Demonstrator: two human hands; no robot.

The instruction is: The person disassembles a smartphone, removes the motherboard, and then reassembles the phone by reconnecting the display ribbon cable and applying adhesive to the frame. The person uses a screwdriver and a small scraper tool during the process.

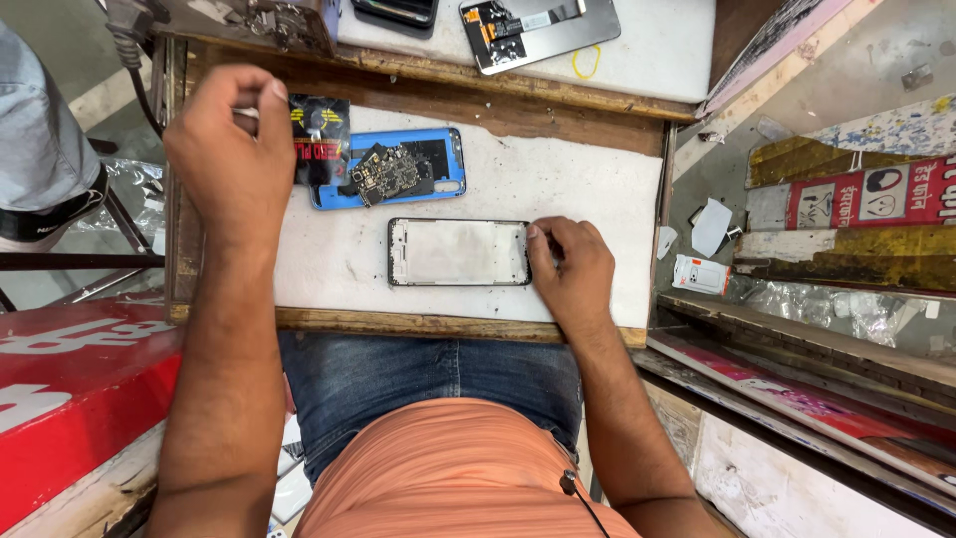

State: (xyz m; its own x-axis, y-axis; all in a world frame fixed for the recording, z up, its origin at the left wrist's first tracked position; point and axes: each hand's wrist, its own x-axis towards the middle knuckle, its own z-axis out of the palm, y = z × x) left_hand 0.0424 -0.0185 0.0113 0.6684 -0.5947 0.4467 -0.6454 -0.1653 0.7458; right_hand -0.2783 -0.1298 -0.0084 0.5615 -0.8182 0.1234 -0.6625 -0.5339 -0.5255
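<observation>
Orange shirt (458, 468) and jeans nearest, right hand (573, 269) curled, fingertips pinching the phone frame (458, 252) end on the white bench (588, 189), left hand (234, 149) pinched near a black packet (321, 134), contents unclear, blue phone back (398, 167) beside it.

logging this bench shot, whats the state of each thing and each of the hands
phone frame: flat on the white work surface, stripped, no screen or board in it
blue phone back: lying open, loose circuit board on it
black packet: flat beside the blue back
left hand: raised, thumb and forefinger pinched on something small; cannot tell what
right hand: fingertips at the frame's right end
opened phone: top of bench, insides exposed
</observation>
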